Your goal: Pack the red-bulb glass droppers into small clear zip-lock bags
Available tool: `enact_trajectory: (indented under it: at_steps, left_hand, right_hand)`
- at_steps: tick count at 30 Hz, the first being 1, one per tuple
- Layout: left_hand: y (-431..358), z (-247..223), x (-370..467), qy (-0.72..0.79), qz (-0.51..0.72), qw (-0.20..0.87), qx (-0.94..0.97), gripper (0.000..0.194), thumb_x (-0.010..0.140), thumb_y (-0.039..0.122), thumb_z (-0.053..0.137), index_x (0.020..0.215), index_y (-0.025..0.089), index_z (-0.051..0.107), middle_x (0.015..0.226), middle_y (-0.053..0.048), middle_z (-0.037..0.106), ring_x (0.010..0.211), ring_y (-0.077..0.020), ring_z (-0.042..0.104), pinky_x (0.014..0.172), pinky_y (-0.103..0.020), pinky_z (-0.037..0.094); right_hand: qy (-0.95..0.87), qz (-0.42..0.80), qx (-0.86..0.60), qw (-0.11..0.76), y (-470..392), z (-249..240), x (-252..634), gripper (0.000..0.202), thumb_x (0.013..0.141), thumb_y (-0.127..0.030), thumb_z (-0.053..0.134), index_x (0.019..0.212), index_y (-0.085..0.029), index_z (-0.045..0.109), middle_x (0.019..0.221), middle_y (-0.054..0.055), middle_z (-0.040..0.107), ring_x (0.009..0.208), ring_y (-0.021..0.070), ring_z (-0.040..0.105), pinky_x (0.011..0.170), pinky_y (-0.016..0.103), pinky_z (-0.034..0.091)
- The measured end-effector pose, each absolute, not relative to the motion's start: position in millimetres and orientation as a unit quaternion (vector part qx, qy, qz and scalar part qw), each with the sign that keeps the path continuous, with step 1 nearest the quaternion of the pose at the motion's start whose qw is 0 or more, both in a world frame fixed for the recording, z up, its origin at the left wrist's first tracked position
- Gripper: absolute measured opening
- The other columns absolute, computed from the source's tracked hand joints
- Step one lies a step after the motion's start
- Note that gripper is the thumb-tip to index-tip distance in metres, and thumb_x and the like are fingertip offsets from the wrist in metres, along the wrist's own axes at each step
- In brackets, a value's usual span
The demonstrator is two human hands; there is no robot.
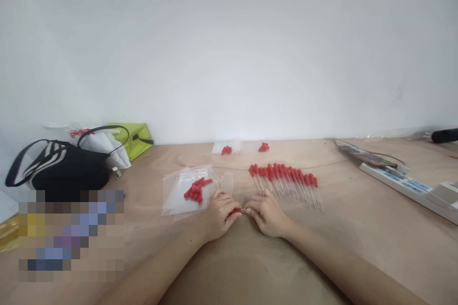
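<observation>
Above the tabletop my left hand (219, 215) is closed around a red rubber dropper bulb (235, 210). My right hand (269, 214) pinches a thin clear tube (243, 210), its end meeting the bulb between the two hands. Most of this tube is hidden by my right fingers. Beyond the right hand lies a slanted row of droppers (286, 174) with red bulbs and clear tubes. Left of my left hand, several loose red bulbs (195, 192) rest on flat clear plastic bags (171, 195). Just past that hand is a small bundle of clear tubes (227, 181), partly covered.
Toward the wall are two small groups of red bulbs (226, 150), one on a plastic sheet (216, 147). A black bag (67, 169), a green bag (141, 128) and a small bottle (117, 172) stand left. A phone (372, 157) and power strip (397, 181) lie right.
</observation>
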State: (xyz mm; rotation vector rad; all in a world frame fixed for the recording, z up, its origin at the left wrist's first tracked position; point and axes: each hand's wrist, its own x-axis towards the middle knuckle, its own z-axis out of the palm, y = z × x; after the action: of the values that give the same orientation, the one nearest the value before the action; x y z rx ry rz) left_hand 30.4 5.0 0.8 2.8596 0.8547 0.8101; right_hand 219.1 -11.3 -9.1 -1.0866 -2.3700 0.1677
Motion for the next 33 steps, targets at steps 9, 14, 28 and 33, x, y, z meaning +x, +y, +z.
enact_trajectory:
  at_steps: [9,14,28,33]
  left_hand:
    - [11.8,6.8,23.9,0.329,0.278,-0.020,0.902,0.013,0.084,0.022,0.045,0.086,0.022,0.058,0.081,0.000,0.065,0.079,-0.0168,0.054,0.089,-0.038,0.027]
    - [27.3,22.6,2.1,0.531,0.232,-0.045,0.813,0.029,0.076,0.032,0.056,0.103,0.021,0.055,0.104,-0.004,0.059,0.098,-0.0216,0.050,0.086,-0.035,0.033]
    - [56.4,28.2,-30.8,0.663,0.175,-0.027,0.728,0.018,0.076,0.029,0.052,0.086,0.024,0.066,0.096,-0.003,0.063,0.092,-0.0236,0.055,0.076,-0.032,0.040]
    - [63.2,24.9,-21.9,0.662,0.161,-0.033,0.731,0.020,0.075,0.032,0.053,0.088,0.025,0.066,0.100,-0.004,0.062,0.094,-0.0248,0.053,0.074,-0.033,0.040]
  right_hand:
    - [-0.879,0.012,-0.409,0.245,-13.3,3.1,215.3,0.020,0.082,-0.019,0.042,0.089,-0.022,0.060,0.082,0.002,0.062,0.079,0.0155,0.051,0.069,0.029,0.026]
    - [-0.805,0.029,-0.538,0.248,1.3,17.8,223.6,0.020,0.078,-0.020,0.044,0.083,-0.024,0.063,0.077,0.002,0.065,0.076,0.0164,0.054,0.067,0.028,0.026]
    - [-0.640,0.012,-0.743,0.196,47.5,6.1,230.6,0.017,0.077,-0.029,0.043,0.085,-0.017,0.054,0.071,0.005,0.064,0.073,0.0204,0.058,0.069,0.032,0.024]
    - [-0.648,-0.018,-0.730,0.217,45.0,7.1,231.1,0.024,0.080,-0.035,0.040,0.081,-0.016,0.054,0.079,0.008,0.064,0.074,0.0214,0.057,0.069,0.034,0.024]
